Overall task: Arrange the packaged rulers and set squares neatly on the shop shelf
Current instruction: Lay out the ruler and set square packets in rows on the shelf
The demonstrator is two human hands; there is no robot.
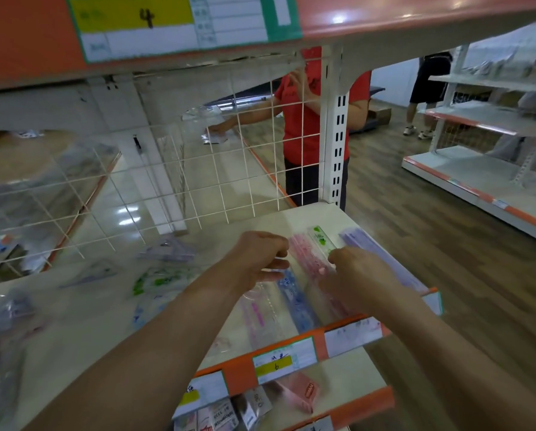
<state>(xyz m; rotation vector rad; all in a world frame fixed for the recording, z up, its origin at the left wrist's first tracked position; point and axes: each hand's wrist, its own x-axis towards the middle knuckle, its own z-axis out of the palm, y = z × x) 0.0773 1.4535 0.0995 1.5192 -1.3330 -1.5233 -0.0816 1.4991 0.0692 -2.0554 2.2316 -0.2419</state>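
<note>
Down on the glossy cream shelf [316, 217], long flat rulers in clear, shiny plastic sleeves lie side by side. The left hand [260, 256] has its fingers curled, pinching the top edge of the blue ruler packet [296, 295], which runs toward six o'clock from that hand. The right hand [357, 272] is bent at the knuckles with its fingertips [333, 253] on the pink ruler packet [304, 253]; blur hides whether it grips. At twelve o'clock of the right hand lies a green ruler [321, 239], and at one o'clock the purple rulers [353, 237]. Loose packets [159, 279] lie jumbled at nine o'clock of the left hand. A white wire grid [198, 181] backs the shelf, and paper price labels [284, 362] line its orange front edge.
</note>
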